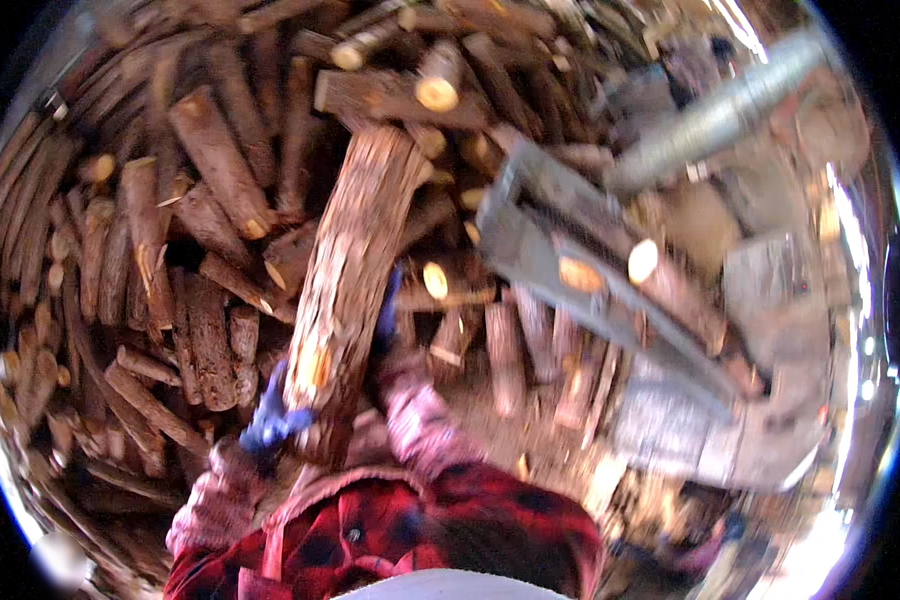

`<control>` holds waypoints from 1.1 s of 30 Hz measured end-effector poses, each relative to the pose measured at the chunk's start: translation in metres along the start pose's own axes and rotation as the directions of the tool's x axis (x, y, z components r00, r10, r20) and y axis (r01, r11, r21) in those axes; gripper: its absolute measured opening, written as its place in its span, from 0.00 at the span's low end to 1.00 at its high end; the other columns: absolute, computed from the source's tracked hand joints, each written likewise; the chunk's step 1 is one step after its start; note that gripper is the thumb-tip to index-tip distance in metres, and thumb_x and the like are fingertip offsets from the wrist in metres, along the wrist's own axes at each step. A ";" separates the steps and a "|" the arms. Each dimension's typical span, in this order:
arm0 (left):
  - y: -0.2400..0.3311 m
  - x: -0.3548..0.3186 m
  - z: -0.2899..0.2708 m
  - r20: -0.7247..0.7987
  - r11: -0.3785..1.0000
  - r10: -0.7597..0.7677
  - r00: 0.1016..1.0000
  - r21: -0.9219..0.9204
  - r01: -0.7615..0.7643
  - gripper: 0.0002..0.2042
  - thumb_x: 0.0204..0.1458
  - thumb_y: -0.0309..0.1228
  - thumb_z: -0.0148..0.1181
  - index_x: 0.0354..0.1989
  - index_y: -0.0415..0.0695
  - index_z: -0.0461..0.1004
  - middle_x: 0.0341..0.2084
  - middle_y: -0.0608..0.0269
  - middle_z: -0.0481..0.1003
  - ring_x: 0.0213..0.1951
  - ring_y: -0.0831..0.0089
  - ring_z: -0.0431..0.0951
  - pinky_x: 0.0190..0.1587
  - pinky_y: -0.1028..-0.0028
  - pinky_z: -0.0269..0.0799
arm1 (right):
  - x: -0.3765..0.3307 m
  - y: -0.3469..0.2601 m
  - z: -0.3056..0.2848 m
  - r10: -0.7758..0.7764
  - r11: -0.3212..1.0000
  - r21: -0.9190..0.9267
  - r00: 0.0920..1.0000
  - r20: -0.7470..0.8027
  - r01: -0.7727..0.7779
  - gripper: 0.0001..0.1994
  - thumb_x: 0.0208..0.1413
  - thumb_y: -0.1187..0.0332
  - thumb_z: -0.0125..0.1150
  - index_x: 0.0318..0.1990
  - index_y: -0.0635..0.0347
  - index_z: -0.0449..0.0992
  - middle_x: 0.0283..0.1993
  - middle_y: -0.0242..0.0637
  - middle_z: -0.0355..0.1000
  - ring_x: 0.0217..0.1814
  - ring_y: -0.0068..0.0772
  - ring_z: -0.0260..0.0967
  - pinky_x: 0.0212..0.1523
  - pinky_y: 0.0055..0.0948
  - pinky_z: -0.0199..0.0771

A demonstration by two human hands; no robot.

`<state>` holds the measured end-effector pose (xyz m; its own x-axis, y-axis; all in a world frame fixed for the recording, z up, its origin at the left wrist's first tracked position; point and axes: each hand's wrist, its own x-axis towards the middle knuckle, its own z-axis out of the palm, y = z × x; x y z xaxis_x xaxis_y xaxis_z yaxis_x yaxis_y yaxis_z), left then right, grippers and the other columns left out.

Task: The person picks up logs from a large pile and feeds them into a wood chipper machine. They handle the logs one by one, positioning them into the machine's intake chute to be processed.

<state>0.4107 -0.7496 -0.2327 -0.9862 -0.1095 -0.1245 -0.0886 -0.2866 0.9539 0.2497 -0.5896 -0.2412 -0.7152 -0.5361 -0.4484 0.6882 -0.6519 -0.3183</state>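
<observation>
A thick, rough-barked log slants up and away in front of me, its near end close to my body. At its near left side is my left hand in a blue glove, its fingers closed on the log's lower end. My right hand, also gloved in blue, grips the log's right side further up; most of its fingers are hidden behind the bark. The far end of the log overlaps a crosswise log on the pile.
A large heap of cut logs fills the left and far side. On the right stands a grey metal trough-like frame with a log in it. Behind it runs a thick metal pipe. Short logs lie below the frame.
</observation>
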 end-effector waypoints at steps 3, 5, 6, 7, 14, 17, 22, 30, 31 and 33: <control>0.039 0.096 0.028 0.236 0.978 0.183 0.954 0.060 -0.202 0.56 0.32 0.29 0.80 0.70 0.47 0.45 0.64 0.58 0.58 0.61 0.63 0.62 0.61 0.62 0.62 | 0.025 -0.101 0.028 -0.284 0.957 0.122 0.934 0.217 0.262 0.33 0.62 0.42 0.42 0.68 0.52 0.56 0.67 0.38 0.58 0.66 0.43 0.56 0.67 0.42 0.54; 0.092 0.171 0.073 0.416 0.990 0.133 0.900 -0.022 -0.136 0.58 0.28 0.28 0.81 0.70 0.47 0.46 0.64 0.59 0.58 0.62 0.64 0.61 0.62 0.61 0.61 | 0.039 -0.194 0.042 -0.472 0.881 0.223 0.800 0.370 0.417 0.32 0.62 0.43 0.43 0.67 0.53 0.56 0.66 0.39 0.58 0.66 0.44 0.56 0.68 0.43 0.54; 0.123 0.210 0.096 0.502 0.983 0.097 0.859 0.087 -0.162 0.58 0.26 0.27 0.81 0.69 0.47 0.47 0.63 0.59 0.58 0.61 0.65 0.61 0.63 0.61 0.61 | 0.034 -0.242 0.055 -0.542 0.840 0.261 0.717 0.438 0.475 0.32 0.62 0.43 0.44 0.67 0.53 0.56 0.66 0.40 0.58 0.66 0.45 0.56 0.68 0.43 0.53; 0.141 0.250 0.110 0.552 0.924 0.200 0.809 0.169 -0.344 0.57 0.26 0.31 0.81 0.69 0.47 0.49 0.62 0.57 0.61 0.60 0.64 0.63 0.62 0.62 0.62 | 0.038 -0.279 0.063 -0.580 0.813 0.303 0.651 0.491 0.497 0.32 0.62 0.44 0.45 0.67 0.53 0.56 0.66 0.41 0.58 0.66 0.45 0.56 0.68 0.44 0.53; 0.168 0.463 0.265 0.865 -0.202 0.139 0.482 0.501 -0.841 0.54 0.29 0.53 0.73 0.68 0.51 0.52 0.57 0.47 0.64 0.58 0.47 0.65 0.59 0.53 0.59 | -0.038 -0.350 -0.062 -0.836 0.540 -0.336 0.537 -0.110 0.772 0.30 0.64 0.46 0.43 0.63 0.62 0.60 0.62 0.50 0.63 0.63 0.46 0.62 0.63 0.42 0.60; 0.134 0.481 0.303 0.847 -0.486 0.018 0.532 0.472 -0.736 0.51 0.31 0.53 0.72 0.67 0.53 0.53 0.54 0.48 0.66 0.54 0.47 0.67 0.57 0.52 0.61 | -0.064 -0.320 -0.066 -0.858 0.508 -0.485 0.466 -0.214 0.712 0.28 0.62 0.50 0.52 0.61 0.61 0.63 0.53 0.44 0.72 0.50 0.37 0.72 0.53 0.35 0.71; 0.112 0.504 0.323 0.927 -0.310 0.128 0.353 0.376 -0.873 0.48 0.30 0.49 0.72 0.65 0.53 0.58 0.45 0.50 0.69 0.46 0.53 0.70 0.52 0.56 0.65 | -0.052 -0.290 -0.054 -0.873 0.443 -0.582 0.475 -0.108 0.682 0.28 0.62 0.52 0.53 0.60 0.66 0.64 0.51 0.47 0.72 0.48 0.38 0.73 0.52 0.34 0.72; 0.072 0.355 0.267 0.609 0.178 0.704 0.365 0.346 -0.921 0.28 0.44 0.38 0.64 0.54 0.40 0.67 0.52 0.50 0.70 0.53 0.57 0.72 0.56 0.60 0.68 | 0.015 -0.253 -0.050 -0.846 0.162 -0.616 0.430 0.315 0.771 0.17 0.61 0.70 0.53 0.55 0.70 0.68 0.50 0.48 0.72 0.49 0.37 0.71 0.51 0.37 0.74; 0.048 0.331 0.235 0.546 0.339 0.690 0.476 0.337 -0.878 0.26 0.45 0.38 0.64 0.54 0.44 0.69 0.49 0.51 0.72 0.50 0.58 0.74 0.53 0.60 0.70 | 0.012 -0.249 -0.045 -0.814 0.219 -0.666 0.510 0.279 0.713 0.16 0.62 0.70 0.53 0.54 0.71 0.69 0.50 0.50 0.71 0.48 0.38 0.71 0.50 0.36 0.75; -0.017 0.285 0.142 0.396 0.633 0.301 0.867 0.597 -0.493 0.25 0.46 0.42 0.63 0.53 0.47 0.70 0.41 0.50 0.76 0.43 0.53 0.77 0.47 0.61 0.73 | 0.026 -0.240 -0.061 -0.775 0.208 -0.836 0.607 0.176 0.508 0.16 0.63 0.69 0.50 0.53 0.73 0.69 0.50 0.51 0.71 0.49 0.40 0.72 0.51 0.38 0.74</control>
<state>0.1112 -0.6405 -0.2452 -0.9376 0.1962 0.2872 0.3459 0.4406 0.8284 0.0732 -0.4147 -0.2272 -0.9889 0.0850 0.1216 -0.1186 0.0400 -0.9921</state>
